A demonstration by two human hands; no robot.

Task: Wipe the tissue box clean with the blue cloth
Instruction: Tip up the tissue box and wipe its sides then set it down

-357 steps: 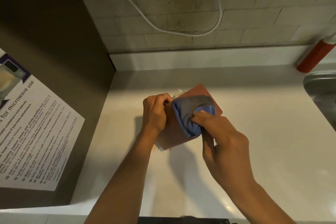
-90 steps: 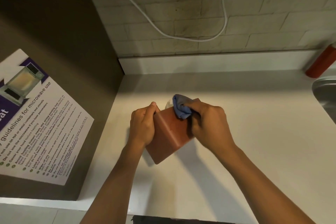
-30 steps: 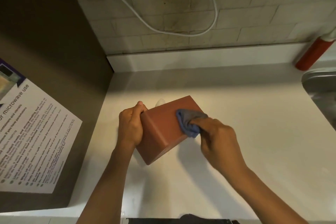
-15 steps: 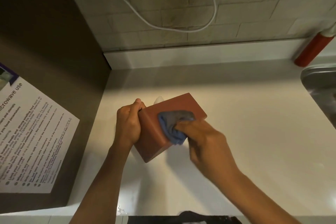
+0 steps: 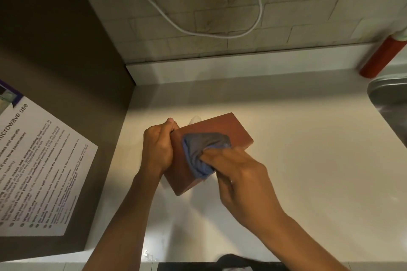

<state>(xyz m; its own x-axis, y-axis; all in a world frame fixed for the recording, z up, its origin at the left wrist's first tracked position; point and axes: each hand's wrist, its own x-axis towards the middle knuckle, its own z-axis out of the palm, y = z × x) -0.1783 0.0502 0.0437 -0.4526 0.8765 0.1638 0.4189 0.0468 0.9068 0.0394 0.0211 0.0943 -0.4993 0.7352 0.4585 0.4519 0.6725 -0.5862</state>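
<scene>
1. Head view: the tissue box (image 5: 222, 132), reddish-brown, sits near the middle of the pale counter (image 5: 308, 160), turned at an angle, one corner toward me.
2. My left hand (image 5: 157, 147) is wrapped around the box's left end, fingers curled over its far edge, gripping it.
3. My right hand (image 5: 240, 174) is closed on the blue cloth (image 5: 201, 152), bunched up and pressed against the box's upper face near its near edge.
4. A bit of white tissue (image 5: 195, 119) peeks out past the box's far side.
5. On the left, a dark panel carries a microwave-use notice (image 5: 37, 171).
6. Far right: a red bottle (image 5: 381, 57) leans by the wall, with the steel sink (image 5: 387, 94) rim just beside it.
7. A white cable (image 5: 198, 31) loops down across the tiled wall (image 5: 308, 11) at the back.
</scene>
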